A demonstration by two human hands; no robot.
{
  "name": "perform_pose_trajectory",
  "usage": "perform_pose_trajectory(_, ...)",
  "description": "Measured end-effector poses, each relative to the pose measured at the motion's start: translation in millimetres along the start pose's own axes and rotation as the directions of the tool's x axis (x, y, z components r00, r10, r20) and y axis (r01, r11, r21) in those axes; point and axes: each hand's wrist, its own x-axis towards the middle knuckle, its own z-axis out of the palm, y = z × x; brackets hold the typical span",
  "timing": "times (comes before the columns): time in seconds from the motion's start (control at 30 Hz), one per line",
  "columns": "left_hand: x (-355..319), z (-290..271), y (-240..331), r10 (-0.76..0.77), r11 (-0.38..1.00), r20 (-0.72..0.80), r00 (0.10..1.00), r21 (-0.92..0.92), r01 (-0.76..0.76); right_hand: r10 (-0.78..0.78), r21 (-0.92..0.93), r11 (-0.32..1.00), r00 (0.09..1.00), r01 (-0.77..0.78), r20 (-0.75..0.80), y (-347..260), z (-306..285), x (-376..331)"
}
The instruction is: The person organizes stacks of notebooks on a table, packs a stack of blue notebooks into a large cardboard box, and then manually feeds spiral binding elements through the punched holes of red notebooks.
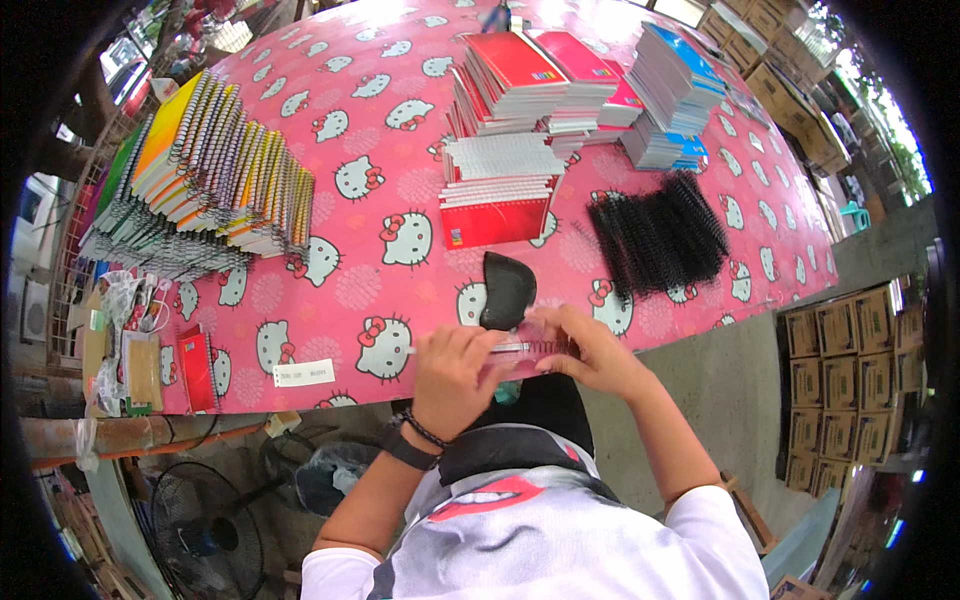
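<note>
At the near table edge, my left hand [455, 372] is closed round a thin notebook [512, 347] seen nearly edge-on, its pages pale. The fingers of my right hand [592, 350] pinch a dark spiral binding coil [546, 346] at the notebook's right end. How far the coil runs through the holes cannot be made out. Just beyond my hands lies a black curved pad-like object [507, 288]. Farther right is a heap of loose black binding coils [660, 237]. A stack of red-covered notebooks without coils [495, 220] sits straight ahead.
Coil-bound notebooks [215, 175] are piled at the left. Taller red stacks [515, 62] and blue stacks [675, 75] stand at the back. A white paper slip [304, 373] and a red notebook [196, 372] lie near left. Below are a fan [205, 530] and, right, cartons [840, 385].
</note>
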Motion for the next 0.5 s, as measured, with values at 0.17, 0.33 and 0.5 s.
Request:
perform_pose_trajectory(0.17, -4, 7, 4, 0.107, 0.988, 0.097, 0.989, 0.101, -0.117, 0.185, -0.026, 0.982, 0.94, -0.186, 0.285, 7, 0, 5)
perform_pose_trajectory(0.33, -6, 3, 5, 0.09, 0.991, 0.113, 0.99, 0.09, -0.1, -0.258, -0.38, 0.887, 0.964, 0.262, 0.062, 28, -12, 50)
perform_pose_trajectory(0.5, -1, 3, 3, 0.173, 0.977, 0.112, 0.979, 0.106, -0.185, -0.154, -0.523, 0.816, 0.964, 0.248, 0.216, 51, 13, 62)
